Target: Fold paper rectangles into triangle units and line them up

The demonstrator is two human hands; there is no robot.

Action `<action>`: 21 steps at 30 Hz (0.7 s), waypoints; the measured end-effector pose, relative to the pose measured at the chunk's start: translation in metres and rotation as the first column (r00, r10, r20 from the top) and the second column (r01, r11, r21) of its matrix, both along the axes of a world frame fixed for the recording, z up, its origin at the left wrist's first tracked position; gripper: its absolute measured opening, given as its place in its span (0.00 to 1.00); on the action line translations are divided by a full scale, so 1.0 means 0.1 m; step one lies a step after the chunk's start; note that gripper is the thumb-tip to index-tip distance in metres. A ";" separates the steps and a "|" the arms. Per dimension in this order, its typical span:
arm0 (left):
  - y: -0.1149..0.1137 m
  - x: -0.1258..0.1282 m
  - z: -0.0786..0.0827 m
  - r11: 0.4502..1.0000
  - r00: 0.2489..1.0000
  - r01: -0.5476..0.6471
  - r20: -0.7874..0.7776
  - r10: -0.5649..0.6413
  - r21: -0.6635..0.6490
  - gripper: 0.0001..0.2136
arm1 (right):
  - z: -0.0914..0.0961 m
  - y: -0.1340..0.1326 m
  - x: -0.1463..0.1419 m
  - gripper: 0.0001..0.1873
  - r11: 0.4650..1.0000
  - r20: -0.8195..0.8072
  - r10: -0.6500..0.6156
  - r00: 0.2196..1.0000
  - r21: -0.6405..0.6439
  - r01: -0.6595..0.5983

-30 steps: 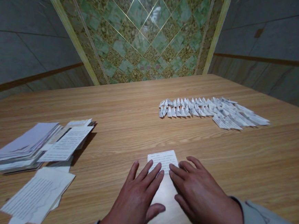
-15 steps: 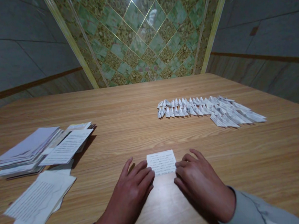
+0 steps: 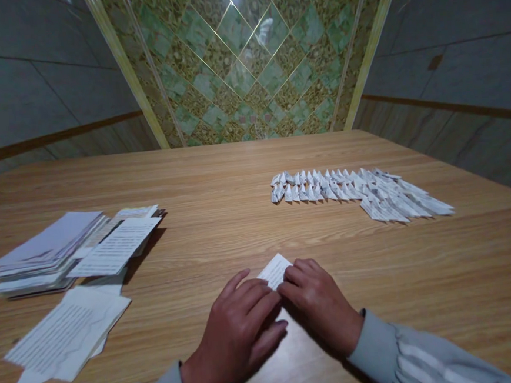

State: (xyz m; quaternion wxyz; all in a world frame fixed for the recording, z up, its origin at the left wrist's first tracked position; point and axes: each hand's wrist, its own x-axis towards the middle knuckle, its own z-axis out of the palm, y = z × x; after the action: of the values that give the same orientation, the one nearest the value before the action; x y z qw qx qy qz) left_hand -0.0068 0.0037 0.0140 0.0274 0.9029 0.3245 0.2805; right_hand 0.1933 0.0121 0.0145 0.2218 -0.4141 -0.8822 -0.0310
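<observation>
A small slip of printed white paper (image 3: 274, 269) lies on the wooden table (image 3: 222, 223) right in front of me. One corner of the slip sticks out beyond my fingers; the other parts are hidden under them. My left hand (image 3: 237, 328) presses on the slip's left side with its fingers closed together. My right hand (image 3: 317, 301) pinches the slip from the right, fingertips meeting those of the left hand.
Rows of several small folded paper pieces (image 3: 357, 192) lie at the right back of the table. A stack of printed sheets (image 3: 72, 250) sits at the left, with loose torn sheets (image 3: 66, 336) nearer me. A green tiled wall rises behind.
My hands have drawn together over the slip. It lay flat and square between them before; now it is turned at an angle with only a corner showing.
</observation>
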 end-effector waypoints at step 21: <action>0.08 -0.09 -0.13 0.879 0.952 -0.212 0.114 0.285 -0.427 0.04 | 0.01 0.10 0.19 0.05 0.909 -0.206 0.005 0.978 -0.407 -0.091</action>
State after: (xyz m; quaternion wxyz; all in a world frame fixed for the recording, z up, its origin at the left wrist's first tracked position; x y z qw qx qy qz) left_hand -0.0163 0.0118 0.0014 0.2078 0.7998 0.4857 0.2850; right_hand 0.2124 0.0217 0.0152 0.2173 -0.4308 -0.8518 0.2042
